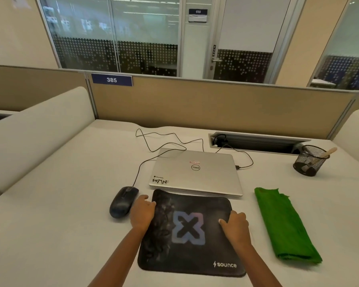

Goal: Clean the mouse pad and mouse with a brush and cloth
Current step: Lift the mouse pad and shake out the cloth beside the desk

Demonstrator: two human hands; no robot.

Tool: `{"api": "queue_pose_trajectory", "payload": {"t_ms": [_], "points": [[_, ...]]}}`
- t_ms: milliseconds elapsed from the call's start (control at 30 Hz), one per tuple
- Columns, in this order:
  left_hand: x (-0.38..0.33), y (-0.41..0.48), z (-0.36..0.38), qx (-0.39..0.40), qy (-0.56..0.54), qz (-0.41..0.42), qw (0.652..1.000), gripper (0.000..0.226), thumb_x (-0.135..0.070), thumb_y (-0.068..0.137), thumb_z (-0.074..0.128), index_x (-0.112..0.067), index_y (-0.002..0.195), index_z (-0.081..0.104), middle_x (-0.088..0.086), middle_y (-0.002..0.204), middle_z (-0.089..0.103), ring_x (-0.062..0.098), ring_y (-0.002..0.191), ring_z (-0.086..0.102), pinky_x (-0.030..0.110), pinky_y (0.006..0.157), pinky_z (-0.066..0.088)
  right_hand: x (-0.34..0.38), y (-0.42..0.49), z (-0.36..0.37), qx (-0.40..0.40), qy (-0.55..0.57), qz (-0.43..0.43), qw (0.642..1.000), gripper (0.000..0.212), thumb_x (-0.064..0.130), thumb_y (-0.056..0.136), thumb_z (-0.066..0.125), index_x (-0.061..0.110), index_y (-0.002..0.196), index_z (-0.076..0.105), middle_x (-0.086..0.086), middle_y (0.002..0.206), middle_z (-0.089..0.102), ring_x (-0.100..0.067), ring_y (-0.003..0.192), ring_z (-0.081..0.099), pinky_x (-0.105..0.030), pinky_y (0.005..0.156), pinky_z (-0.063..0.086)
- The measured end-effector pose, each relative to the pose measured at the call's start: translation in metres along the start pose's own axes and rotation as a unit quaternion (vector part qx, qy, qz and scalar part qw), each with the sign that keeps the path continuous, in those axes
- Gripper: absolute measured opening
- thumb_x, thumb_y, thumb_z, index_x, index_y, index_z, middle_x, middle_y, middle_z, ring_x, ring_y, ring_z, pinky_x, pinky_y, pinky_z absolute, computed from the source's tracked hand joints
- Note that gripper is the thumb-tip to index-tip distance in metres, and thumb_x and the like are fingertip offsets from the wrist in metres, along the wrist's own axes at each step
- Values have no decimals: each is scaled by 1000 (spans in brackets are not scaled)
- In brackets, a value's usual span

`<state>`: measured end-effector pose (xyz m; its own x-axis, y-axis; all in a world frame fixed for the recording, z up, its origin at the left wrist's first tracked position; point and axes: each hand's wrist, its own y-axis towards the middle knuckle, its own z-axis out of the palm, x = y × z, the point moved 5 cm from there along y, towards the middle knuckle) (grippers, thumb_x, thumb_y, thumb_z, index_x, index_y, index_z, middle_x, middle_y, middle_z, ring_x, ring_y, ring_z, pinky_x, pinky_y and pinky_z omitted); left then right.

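Observation:
A black mouse pad (187, 255) with a pale X logo lies flat on the desk in front of me. My left hand (142, 212) grips its left edge, fingers curled onto the top. My right hand (235, 226) grips the right edge the same way. A black wired mouse (122, 201) sits on the desk just left of my left hand, not touched. A folded green cloth (284, 226) lies to the right of the pad. A brush's wooden handle (329, 152) sticks out of a black mesh cup (309, 162) at the far right.
A closed silver laptop (197, 172) lies just behind the pad, with cables (164, 141) trailing across the desk to a cable slot (257, 141). Tan partition panels (216, 104) close off the desk's back, and white dividers stand at both sides.

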<state>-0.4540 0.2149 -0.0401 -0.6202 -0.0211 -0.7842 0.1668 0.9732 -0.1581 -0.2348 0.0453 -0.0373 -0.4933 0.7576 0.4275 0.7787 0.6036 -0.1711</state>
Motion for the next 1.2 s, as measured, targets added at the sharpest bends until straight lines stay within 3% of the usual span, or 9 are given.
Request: {"api": "queue_pose_trajectory", "payload": {"t_ms": [200, 367, 500, 567, 667, 733, 800, 933, 1200], "points": [[-16, 1, -1, 0, -20, 64, 998, 23, -14, 93, 53, -3, 109, 64, 14, 107, 67, 25, 101, 62, 26, 87, 43, -6, 6, -6, -16, 44, 26, 999, 33, 24, 93, 52, 0, 116, 50, -19, 123, 47, -34, 109, 55, -35, 90, 45], [-32, -2, -1, 17, -107, 85, 990, 22, -11, 94, 50, -3, 111, 60, 15, 110, 63, 26, 105, 58, 34, 95, 44, -18, 13, -8, -31, 93, 49, 994, 29, 21, 91, 55, 0, 111, 56, -21, 117, 51, -35, 105, 56, -37, 88, 45], [-47, -4, 0, 46, -181, 89, 978, 21, -14, 95, 49, -6, 112, 58, 9, 107, 61, 19, 99, 55, 26, 89, 44, -25, 24, -10, -12, 174, 47, 984, 25, 17, 88, 58, 5, 66, 58, -13, 77, 58, -26, 80, 55, -36, 72, 44], [-56, -5, 0, 77, -199, 119, 970, 15, -15, 95, 48, -12, 105, 59, 4, 102, 61, 15, 94, 55, 15, 78, 44, -27, 27, -12, -12, 231, 48, 972, 17, 16, 87, 60, 2, 79, 64, -15, 84, 61, -29, 89, 58, -33, 77, 42], [-69, -5, -1, 114, -210, 169, 956, 13, -11, 95, 48, -20, 94, 57, 0, 94, 60, 12, 91, 56, 12, 76, 43, -29, 31, -14, -11, 266, 54, 962, 42, 20, 87, 61, -5, 121, 55, -19, 120, 59, -33, 114, 54, -37, 95, 42], [-76, -3, -4, 119, -211, 194, 951, 13, -8, 95, 48, -18, 94, 57, -1, 92, 60, 10, 90, 56, 12, 78, 43, -33, 36, -15, -7, 293, 58, 954, 37, 21, 89, 60, -5, 114, 57, -18, 109, 59, -31, 104, 56, -39, 89, 43], [-82, 1, -6, 114, -220, 212, 945, 15, -6, 94, 48, -17, 93, 58, -3, 89, 60, 8, 88, 56, 12, 77, 43, -36, 38, -17, 8, 326, 57, 943, 22, 19, 89, 59, -3, 86, 57, -16, 85, 55, -28, 82, 53, -38, 76, 42], [-90, 14, -10, 69, -254, 213, 941, 16, -7, 92, 51, -19, 90, 60, -8, 87, 61, 4, 86, 56, 11, 74, 42, -36, 43, -28, -13, 374, 39, 927, 27, 12, 88, 60, 3, 63, 53, -9, 64, 49, -20, 63, 45, -29, 57, 36], [-108, 67, -15, -34, -158, 227, 960, 22, -12, 91, 56, -7, 112, 61, 3, 102, 57, 15, 88, 53, 22, 80, 41, 0, 77, -71, -97, 372, -15, 923, 17, 9, 85, 62, -7, 85, 68, -11, 79, 63, -21, 71, 52, -31, 69, 39]]}}
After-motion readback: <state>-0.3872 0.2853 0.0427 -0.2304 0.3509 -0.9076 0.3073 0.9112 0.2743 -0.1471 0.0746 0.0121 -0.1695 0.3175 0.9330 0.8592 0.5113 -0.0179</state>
